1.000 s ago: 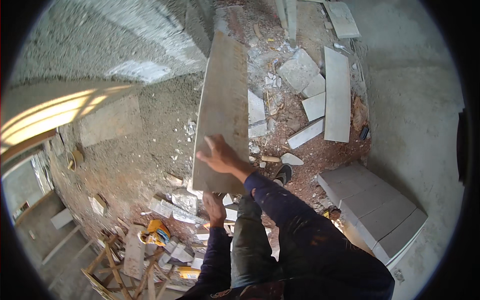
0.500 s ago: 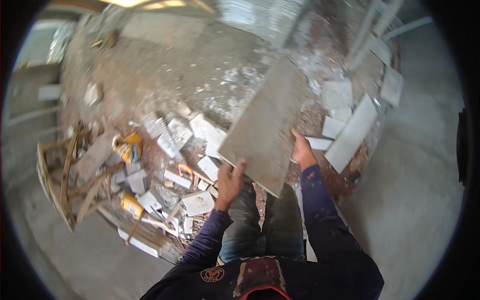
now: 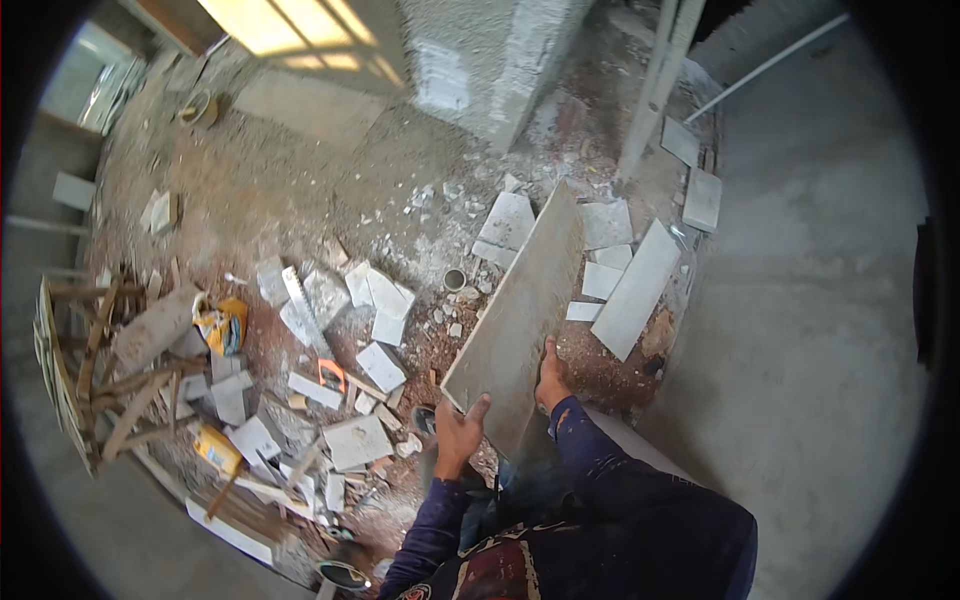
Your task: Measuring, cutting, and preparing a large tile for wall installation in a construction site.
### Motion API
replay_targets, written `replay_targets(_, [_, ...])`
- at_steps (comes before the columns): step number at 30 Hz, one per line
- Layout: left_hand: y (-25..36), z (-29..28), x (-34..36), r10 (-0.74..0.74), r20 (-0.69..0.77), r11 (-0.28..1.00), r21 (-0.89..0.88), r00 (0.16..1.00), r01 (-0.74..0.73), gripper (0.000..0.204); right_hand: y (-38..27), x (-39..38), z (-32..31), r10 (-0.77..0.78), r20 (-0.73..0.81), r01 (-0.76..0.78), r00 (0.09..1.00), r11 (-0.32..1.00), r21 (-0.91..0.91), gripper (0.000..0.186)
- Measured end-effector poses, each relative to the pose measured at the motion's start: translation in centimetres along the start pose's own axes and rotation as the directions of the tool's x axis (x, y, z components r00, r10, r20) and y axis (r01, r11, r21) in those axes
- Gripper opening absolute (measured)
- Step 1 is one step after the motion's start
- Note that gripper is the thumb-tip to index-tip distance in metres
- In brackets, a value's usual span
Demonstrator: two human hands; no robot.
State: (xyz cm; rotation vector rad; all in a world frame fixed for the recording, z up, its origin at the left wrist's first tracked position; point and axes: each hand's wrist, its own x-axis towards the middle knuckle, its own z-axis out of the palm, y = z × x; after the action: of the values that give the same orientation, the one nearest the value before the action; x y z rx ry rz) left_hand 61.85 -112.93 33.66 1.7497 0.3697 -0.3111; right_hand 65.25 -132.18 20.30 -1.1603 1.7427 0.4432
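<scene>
I hold a long grey rectangular tile point(image 3: 520, 315) tilted up in front of me over the rubble floor. My left hand point(image 3: 458, 435) grips its near lower corner, thumb on the face. My right hand point(image 3: 550, 380) clasps the near right edge a little higher up. Both forearms in dark blue sleeves come up from the bottom of the view. The tile's far end points toward the grey block wall point(image 3: 500, 60).
Broken tile pieces point(image 3: 375, 300) litter the dirt floor on my left. Whole pale tiles point(image 3: 635, 290) lie to the right of the held tile. A wooden frame point(image 3: 95, 370) and yellow bags point(image 3: 222, 325) sit far left. A smooth concrete floor point(image 3: 810, 330) stretches right.
The view has swung left and the tile has turned more edge-on, now narrower and pointing away. Both hands keep their hold at its near end.
</scene>
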Motion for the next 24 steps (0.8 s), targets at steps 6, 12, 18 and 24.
replay_targets(6, [3.0, -0.4, 0.7, 0.330, 0.091, 0.941, 0.048, 0.940, -0.335, 0.029, 4.1, -0.7, 1.0, -0.223, 0.309, 0.004, 0.925, 0.817, 0.577, 0.084])
replay_targets(12, [5.8, -4.9, -2.9, 0.460, 0.190, 0.888, -0.073, 0.867, -0.454, 0.031, 6.8, -5.1, -0.9, -0.389, 0.472, 0.036, 0.791, 0.801, 0.598, 0.075])
replay_targets(18, [3.6, -10.4, -9.5, 0.420, -0.052, 0.904, -0.070, 0.906, -0.422, 0.030, 10.8, -9.0, -0.1, -0.380, 0.667, 0.136, 0.641, 0.911, 0.389, 0.072])
replay_targets(24, [2.3, -17.0, -15.6, 0.311, -0.417, 0.924, -0.077, 0.854, -0.374, 0.032, 10.4, -14.5, 5.5, -0.048, 0.805, -0.037, 0.591, 0.996, 0.086, 0.076])
